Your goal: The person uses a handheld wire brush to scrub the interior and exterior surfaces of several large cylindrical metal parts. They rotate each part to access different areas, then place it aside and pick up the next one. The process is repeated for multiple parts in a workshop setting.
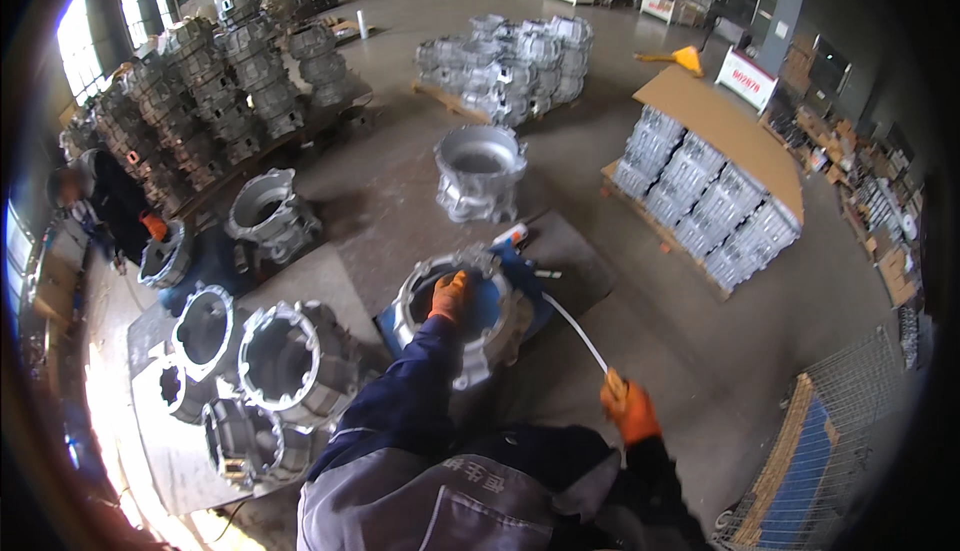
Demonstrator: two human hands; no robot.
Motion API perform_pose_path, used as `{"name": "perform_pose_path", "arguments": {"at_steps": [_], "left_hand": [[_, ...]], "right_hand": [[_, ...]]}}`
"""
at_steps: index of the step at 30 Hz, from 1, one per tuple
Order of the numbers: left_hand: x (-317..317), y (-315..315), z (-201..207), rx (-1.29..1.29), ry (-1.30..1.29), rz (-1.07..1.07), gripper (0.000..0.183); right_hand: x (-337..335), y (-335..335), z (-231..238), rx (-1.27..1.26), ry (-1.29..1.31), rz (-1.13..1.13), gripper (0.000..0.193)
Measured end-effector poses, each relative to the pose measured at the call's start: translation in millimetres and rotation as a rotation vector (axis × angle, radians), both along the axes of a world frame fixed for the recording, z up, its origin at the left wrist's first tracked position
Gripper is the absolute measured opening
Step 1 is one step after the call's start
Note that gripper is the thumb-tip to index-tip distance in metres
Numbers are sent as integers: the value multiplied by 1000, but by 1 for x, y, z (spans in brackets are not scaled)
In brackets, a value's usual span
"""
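A silver cast-metal housing [405, 316] with a wide round opening lies in front of me on a blue-covered surface [535, 276]. My left hand [450, 296], in an orange glove, reaches over its opening with the fingers curled; what they hold, if anything, is hidden. Off to the right, my right hand [632, 413], gloved in orange too, is closed round the tan handle of a long thin pale rod-like tool [577, 329]. The tool's far end points toward the housing's right side. Behind the housing lies a small white-and-orange object [512, 235].
Several ring-shaped housings [280, 356] crowd the table at left. Another housing [480, 176] stands straight ahead. At far left a person [110, 206] in orange gloves handles a housing [168, 254]. Stacked castings [515, 66], a cardboard-topped pallet load [715, 186] and a wire cage [850, 431] stand around.
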State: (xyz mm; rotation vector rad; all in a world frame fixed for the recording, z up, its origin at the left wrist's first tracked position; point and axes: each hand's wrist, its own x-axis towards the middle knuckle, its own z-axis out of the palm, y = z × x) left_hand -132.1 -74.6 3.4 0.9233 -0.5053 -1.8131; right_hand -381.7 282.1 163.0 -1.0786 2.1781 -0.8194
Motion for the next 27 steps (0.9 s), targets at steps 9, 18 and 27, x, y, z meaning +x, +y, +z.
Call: {"name": "perform_pose_path", "arguments": {"at_steps": [9, 18, 27], "left_hand": [[-71, -108, -62, 347, 355, -155, 42], [-31, -12, 75, -92, 320, -418, 42], [82, 17, 131, -325, -58, -467, 42]], "right_hand": [[3, 112, -94, -149, -225, -343, 44], [5, 102, -66, -366, -410, -229, 35], [29, -8, -48, -16, -399, 173, 37]]}}
